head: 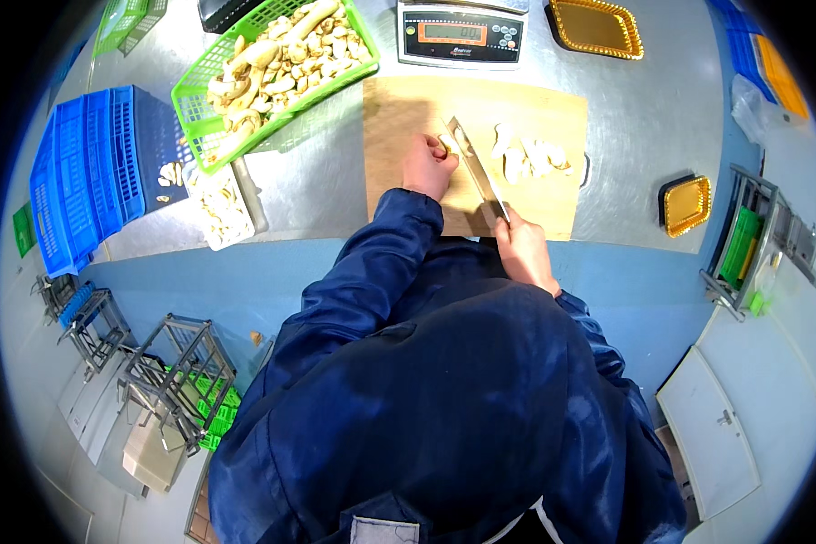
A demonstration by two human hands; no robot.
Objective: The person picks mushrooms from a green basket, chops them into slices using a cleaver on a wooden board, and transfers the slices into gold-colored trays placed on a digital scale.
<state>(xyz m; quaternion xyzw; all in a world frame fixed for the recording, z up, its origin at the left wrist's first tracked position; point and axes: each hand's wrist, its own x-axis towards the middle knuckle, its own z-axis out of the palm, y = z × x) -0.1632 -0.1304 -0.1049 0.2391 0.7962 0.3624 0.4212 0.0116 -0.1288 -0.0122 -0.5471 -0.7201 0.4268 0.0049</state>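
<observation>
My right hand point(522, 249) grips the handle of a kitchen knife point(477, 166), whose blade slants up and left across a wooden cutting board point(408, 204). Left of the blade, my left hand point(430, 166) holds a small pale mushroom piece point(448, 143) in its fingertips, close to the edge. Whether the blade touches the piece I cannot tell. Several cut mushroom pieces point(532, 160) lie spread on the board's right half. Beyond the board's left corner stands a green plastic basket point(197, 126) holding many whole mushrooms point(292, 64).
A digital scale point(461, 39) stands behind the board. Gold-rimmed trays point(595, 28) sit at the back right, with a smaller gold tray point(687, 206) near the right edge. To the left are a white tray of slices point(221, 211), loose slices point(171, 174) and stacked blue crates point(88, 178).
</observation>
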